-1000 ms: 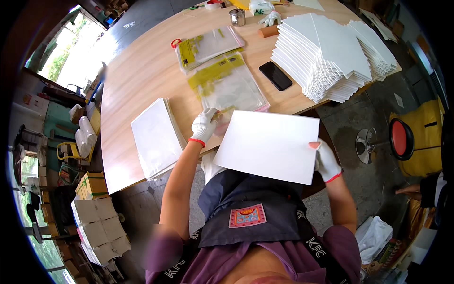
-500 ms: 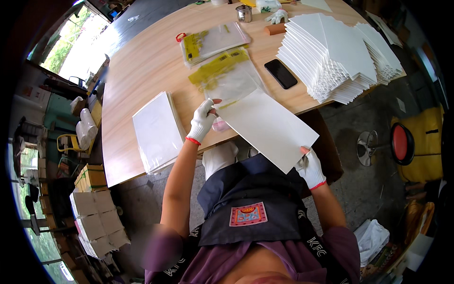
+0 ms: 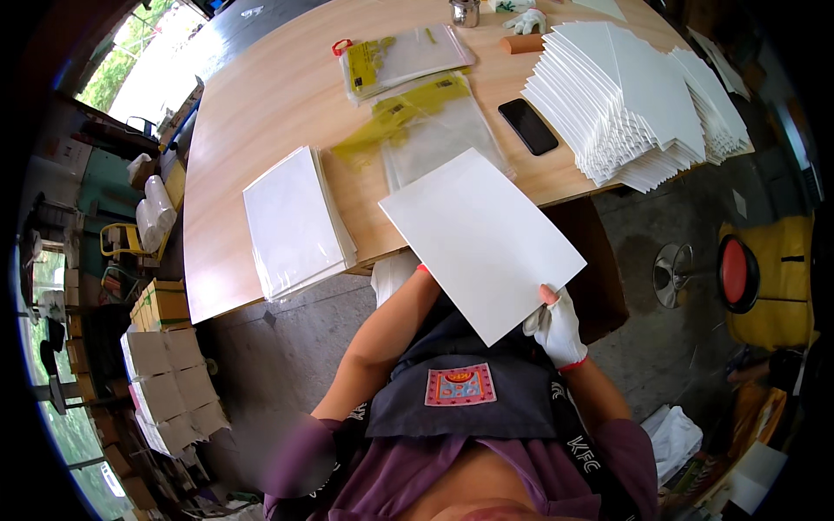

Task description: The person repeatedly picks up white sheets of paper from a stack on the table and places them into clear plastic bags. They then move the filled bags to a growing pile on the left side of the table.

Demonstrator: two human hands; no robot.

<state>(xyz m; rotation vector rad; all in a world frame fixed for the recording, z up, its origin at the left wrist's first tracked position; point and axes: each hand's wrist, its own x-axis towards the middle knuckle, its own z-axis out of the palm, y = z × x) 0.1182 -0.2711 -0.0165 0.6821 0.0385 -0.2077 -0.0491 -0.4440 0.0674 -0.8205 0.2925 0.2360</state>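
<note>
A blank white board [image 3: 485, 247] is held tilted over the table's front edge, in front of my apron. My right hand [image 3: 556, 328], in a white glove with a red cuff, grips its lower right corner, thumb on top. My left forearm [image 3: 387, 326] reaches under the board; the left hand itself is hidden behind it, with only a bit of red cuff showing. Just beyond the board lies a clear plastic bag [image 3: 443, 130] with a yellow printed band. To the left is a stack of white boards in clear bags [image 3: 294, 221].
A large fanned stack of white boards [image 3: 621, 82] stands at the right of the wooden table [image 3: 226, 174]. Beside it lies a black phone [image 3: 528, 127]. More bags with yellow print [image 3: 404, 59], a metal pot [image 3: 465, 12] and a white glove [image 3: 526, 22] are farther back.
My left hand has left the bag by the board's far edge and moved under the board. The board is turned more face-up, with my right hand still on its corner.
</note>
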